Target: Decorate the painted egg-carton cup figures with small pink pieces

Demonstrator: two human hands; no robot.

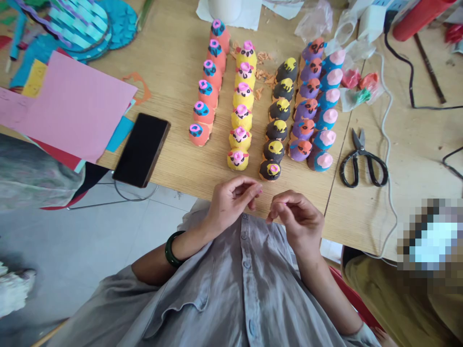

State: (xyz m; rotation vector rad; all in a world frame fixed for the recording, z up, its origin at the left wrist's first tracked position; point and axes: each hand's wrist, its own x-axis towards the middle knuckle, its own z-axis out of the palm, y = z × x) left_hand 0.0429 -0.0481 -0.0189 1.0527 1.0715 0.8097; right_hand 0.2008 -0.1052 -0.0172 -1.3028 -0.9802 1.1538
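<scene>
The left hand (pixel 231 205) and right hand (pixel 298 219) hang close together at the near edge of the table (pixel 173 62). Each is curled, with thumb pinched to forefinger; anything held is too small to tell. Just beyond them stands a black-and-yellow figure (pixel 270 170), the nearest of its row. Scissors (pixel 362 161) lie to the right and a phone (pixel 142 149) to the left.

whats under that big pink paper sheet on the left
Under the pink sheet, edges of a red sheet and a blue sheet stick out on the wooden table. How far they run beneath, and anything else there, is covered.
</scene>
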